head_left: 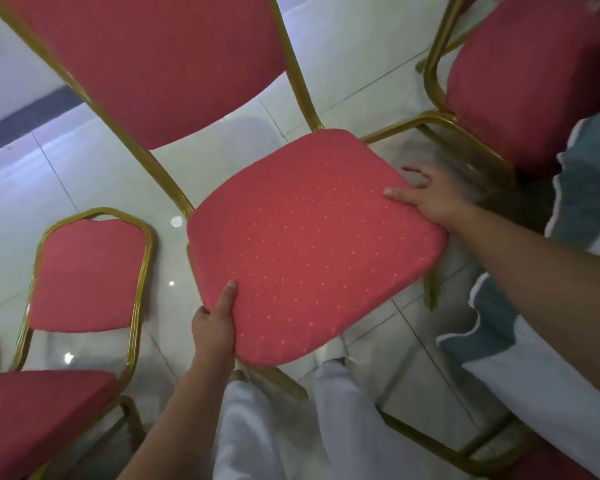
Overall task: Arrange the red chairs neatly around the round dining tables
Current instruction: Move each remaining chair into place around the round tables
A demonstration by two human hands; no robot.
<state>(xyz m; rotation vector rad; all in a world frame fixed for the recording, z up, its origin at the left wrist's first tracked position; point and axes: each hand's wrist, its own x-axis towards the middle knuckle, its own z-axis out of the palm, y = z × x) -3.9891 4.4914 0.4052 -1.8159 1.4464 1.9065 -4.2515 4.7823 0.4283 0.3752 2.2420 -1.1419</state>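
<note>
A red chair (309,237) with a gold metal frame fills the middle of the view, its dotted seat cushion tilted toward me and its backrest reaching to the upper left. My left hand (215,323) grips the near front edge of the seat, thumb on top. My right hand (430,199) grips the seat's right edge, thumb on the cushion and fingers underneath. A second red chair (84,275) stands at the lower left. A third red chair (520,81) stands at the upper right.
A table draped in a white and teal cloth (534,341) hangs down along the right side. The floor (84,174) is glossy pale tile. My legs in white trousers (257,427) are below the held seat. A gold frame part (465,455) lies low at the right.
</note>
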